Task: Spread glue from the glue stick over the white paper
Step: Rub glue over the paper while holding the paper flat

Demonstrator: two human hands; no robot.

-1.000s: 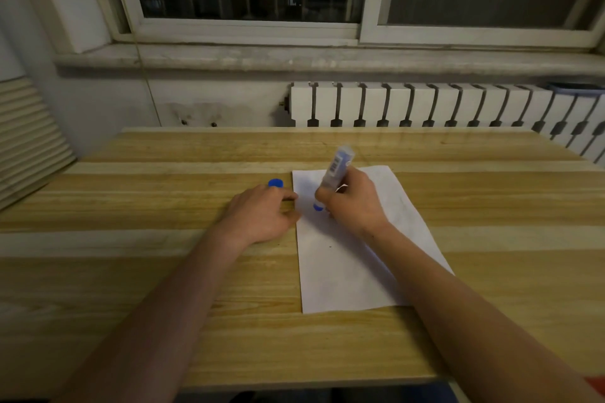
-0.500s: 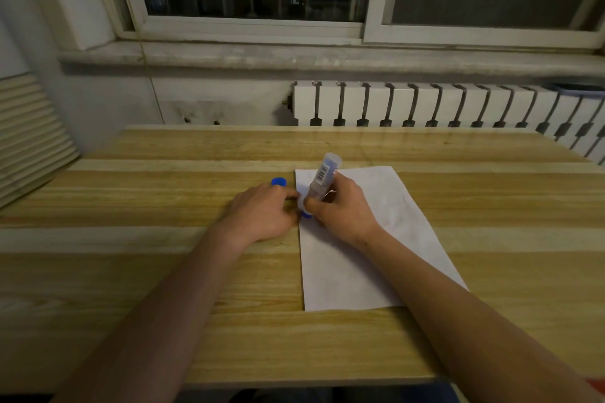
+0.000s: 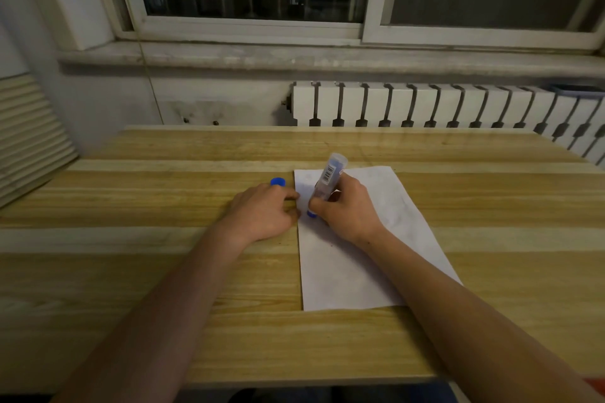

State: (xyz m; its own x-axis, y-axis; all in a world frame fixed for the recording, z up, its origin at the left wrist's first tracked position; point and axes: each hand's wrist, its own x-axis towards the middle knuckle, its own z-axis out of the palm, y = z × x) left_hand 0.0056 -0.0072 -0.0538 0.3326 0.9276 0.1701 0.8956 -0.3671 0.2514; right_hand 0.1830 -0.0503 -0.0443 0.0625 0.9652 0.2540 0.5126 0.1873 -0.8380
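A white paper [image 3: 347, 265] lies on the wooden table [image 3: 163, 271], slightly right of centre. My right hand [image 3: 343, 211] grips a glue stick [image 3: 329, 177] with a barcode label, tilted, its blue lower end [image 3: 311, 214] pressed on the paper near the left edge. My left hand [image 3: 262, 211] rests flat on the table with its fingertips at the paper's left edge, holding nothing. A blue cap [image 3: 277, 182] stands on the table just beyond my left hand.
A white radiator [image 3: 442, 108] runs behind the table's far edge under a window sill [image 3: 294, 57]. A slatted panel [image 3: 29, 134] stands at the left. The table's near edge is close to my body.
My right hand slid the glue stick's tip left toward the paper's left edge, then slightly back. My left hand stayed put.
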